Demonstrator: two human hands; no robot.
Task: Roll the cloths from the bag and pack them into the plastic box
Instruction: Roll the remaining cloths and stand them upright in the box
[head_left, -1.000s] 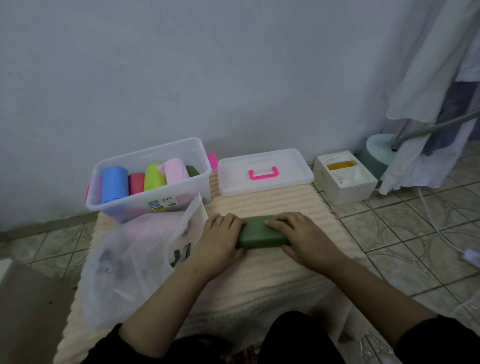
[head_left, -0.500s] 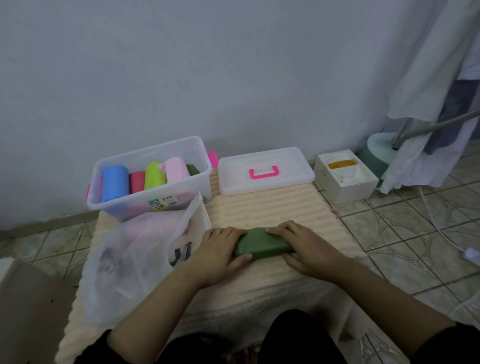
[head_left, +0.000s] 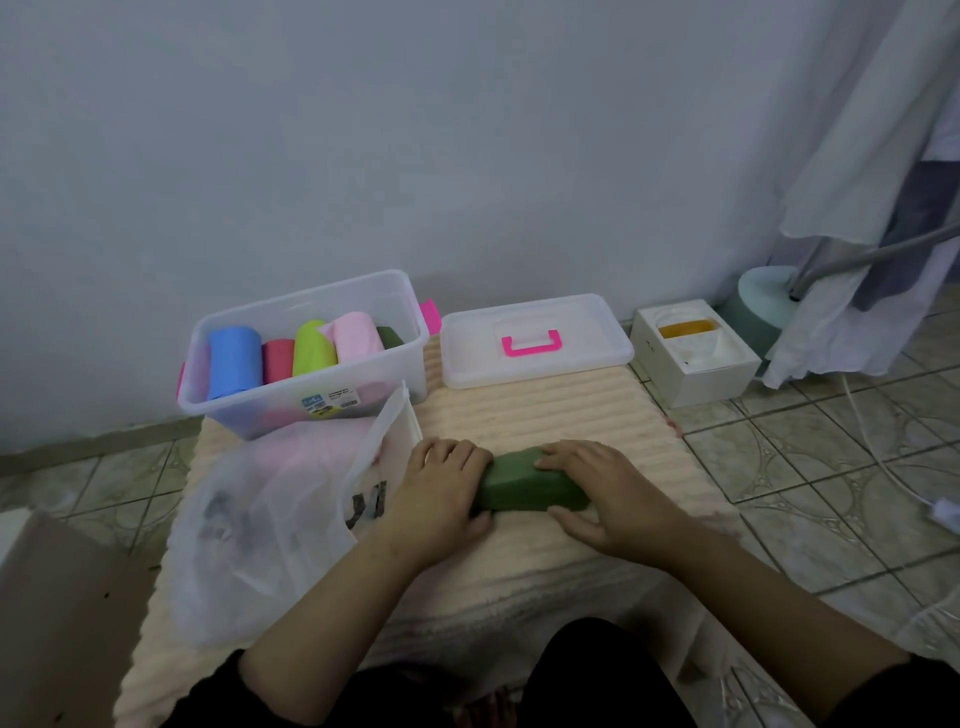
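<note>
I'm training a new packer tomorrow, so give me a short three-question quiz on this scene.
1. True or false: the lid is on the plastic box.
2. What do the left hand and right hand press on?
A) a pink roll
B) the dark green roll
C) the plastic bag
3. Fill in: the blue roll stands in the box's ____ end.

Key: 1 false; 2 B; 3 left

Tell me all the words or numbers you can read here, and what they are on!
None can be read for sure.
Sticker on the plastic box: print too small and blurred.
Dark letters on the plastic bag: partly hidden and creased, unreadable.
Small mark on the white box: too tiny.
</note>
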